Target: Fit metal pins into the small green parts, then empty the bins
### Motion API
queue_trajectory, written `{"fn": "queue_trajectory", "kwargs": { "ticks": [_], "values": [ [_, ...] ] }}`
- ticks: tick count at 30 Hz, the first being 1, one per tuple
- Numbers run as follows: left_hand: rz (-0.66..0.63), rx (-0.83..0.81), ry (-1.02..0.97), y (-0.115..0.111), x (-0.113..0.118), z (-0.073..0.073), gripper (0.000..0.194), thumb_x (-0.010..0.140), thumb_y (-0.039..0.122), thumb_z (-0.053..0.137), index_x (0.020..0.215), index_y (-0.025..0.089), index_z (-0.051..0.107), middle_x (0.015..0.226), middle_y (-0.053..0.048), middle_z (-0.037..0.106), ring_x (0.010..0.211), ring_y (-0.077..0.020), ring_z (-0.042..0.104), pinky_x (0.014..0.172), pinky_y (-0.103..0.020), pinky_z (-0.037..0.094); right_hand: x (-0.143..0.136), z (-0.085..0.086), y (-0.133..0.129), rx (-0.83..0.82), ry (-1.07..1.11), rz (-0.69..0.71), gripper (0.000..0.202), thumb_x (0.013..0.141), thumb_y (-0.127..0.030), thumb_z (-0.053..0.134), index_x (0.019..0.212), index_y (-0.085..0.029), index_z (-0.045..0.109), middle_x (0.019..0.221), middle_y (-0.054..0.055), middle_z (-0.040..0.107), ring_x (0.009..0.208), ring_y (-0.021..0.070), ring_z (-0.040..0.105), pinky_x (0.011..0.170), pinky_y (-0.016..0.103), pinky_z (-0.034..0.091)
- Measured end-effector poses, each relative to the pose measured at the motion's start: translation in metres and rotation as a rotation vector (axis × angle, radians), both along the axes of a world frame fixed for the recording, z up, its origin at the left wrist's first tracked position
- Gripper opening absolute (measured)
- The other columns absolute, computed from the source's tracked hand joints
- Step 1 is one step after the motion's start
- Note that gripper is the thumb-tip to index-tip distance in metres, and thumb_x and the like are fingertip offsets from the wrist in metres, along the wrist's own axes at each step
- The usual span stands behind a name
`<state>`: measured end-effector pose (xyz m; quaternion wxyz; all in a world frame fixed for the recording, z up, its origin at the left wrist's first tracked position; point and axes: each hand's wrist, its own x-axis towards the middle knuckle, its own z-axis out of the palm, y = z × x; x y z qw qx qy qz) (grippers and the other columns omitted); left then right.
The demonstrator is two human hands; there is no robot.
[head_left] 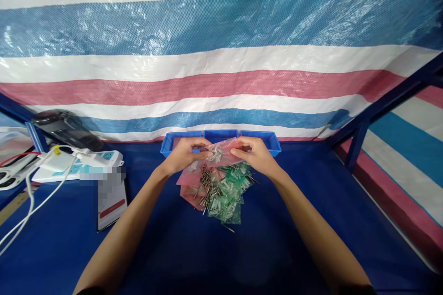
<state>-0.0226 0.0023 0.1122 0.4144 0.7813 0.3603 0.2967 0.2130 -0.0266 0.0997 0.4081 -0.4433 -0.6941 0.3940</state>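
A pink plastic bag point(224, 152) with small pale parts inside is stretched between my two hands. My left hand point(185, 153) pinches its left end, and my right hand point(256, 153) pinches its right end. Under the hands lies a pile: pink bags point(189, 184) on the left, loose metal pins point(208, 189) in the middle, and green-tinted bags point(230, 193) holding small white parts on the right. One metal pin point(228, 228) lies apart, at the front of the pile.
Behind my hands stand three blue trays point(221, 135). At the left are a phone point(111, 207), a white power strip point(112, 157) with cables and a dark bottle point(69, 128). A blue frame post point(357, 147) rises at the right.
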Motion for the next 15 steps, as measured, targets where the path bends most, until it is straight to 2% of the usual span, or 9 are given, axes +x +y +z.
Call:
{"fn": "queue_trajectory", "kwargs": {
  "ticks": [3,9,15],
  "values": [
    [0.022,0.029,0.038,-0.0018,0.0006,0.0015,0.017,0.075,0.03,0.071,0.082,0.015,0.068,0.081,-0.002,0.068,0.076,-0.0135,0.061,0.074,-0.026,0.048,-0.0018,0.0036,-0.0015,0.019,0.019,0.019,0.016,0.079,-0.028,0.063,0.091,-0.017,0.067,0.087,0.004,0.069,0.078,0.016,0.063,0.069,0.028,0.047],
    [0.009,0.065,0.088,-0.0048,0.0001,0.0042,0.016,0.076,0.031,0.07,0.075,0.015,0.067,0.073,-0.001,0.067,0.069,-0.0113,0.059,0.066,-0.023,0.046,-0.0017,0.0054,-0.0037,0.0,-0.07,0.08,0.016,0.084,-0.027,0.057,0.082,-0.016,0.068,0.077,0.003,0.069,0.071,0.0143,0.062,0.064,0.026,0.046],
    [0.031,0.106,0.104,-0.0058,-0.0028,0.0052,0.02,0.079,0.034,0.067,0.072,0.015,0.066,0.07,0.0,0.064,0.066,-0.0103,0.057,0.063,-0.023,0.044,-0.0026,0.0049,-0.0051,0.014,-0.1,0.081,0.015,0.084,-0.026,0.057,0.084,-0.016,0.068,0.078,0.003,0.069,0.072,0.0147,0.063,0.064,0.026,0.047]
  ]
}}
